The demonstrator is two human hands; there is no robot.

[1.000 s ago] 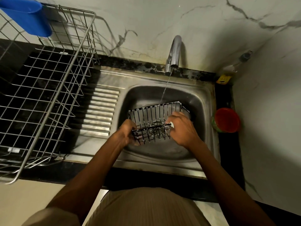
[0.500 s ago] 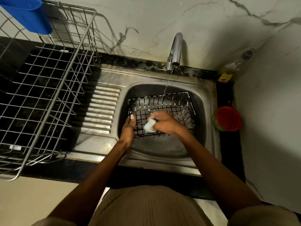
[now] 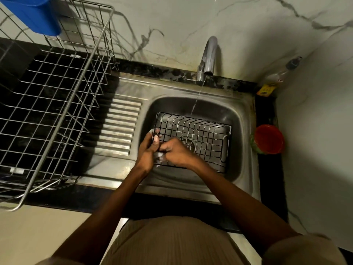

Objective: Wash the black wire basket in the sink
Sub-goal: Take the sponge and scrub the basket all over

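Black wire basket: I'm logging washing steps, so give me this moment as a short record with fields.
basket: black wire basket, lying in the sink, suds on its wires
left hand: left hand grips the basket's left edge
right hand: right hand closed on a pale soapy scrubber at the near left corner
water: tap running, thin stream landing by the basket's far edge
nearby: steel dish rack to the left; red container to the right

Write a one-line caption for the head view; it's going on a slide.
Both hands, left hand and right hand, scrub a soapy black wire basket in the sink under a running tap.
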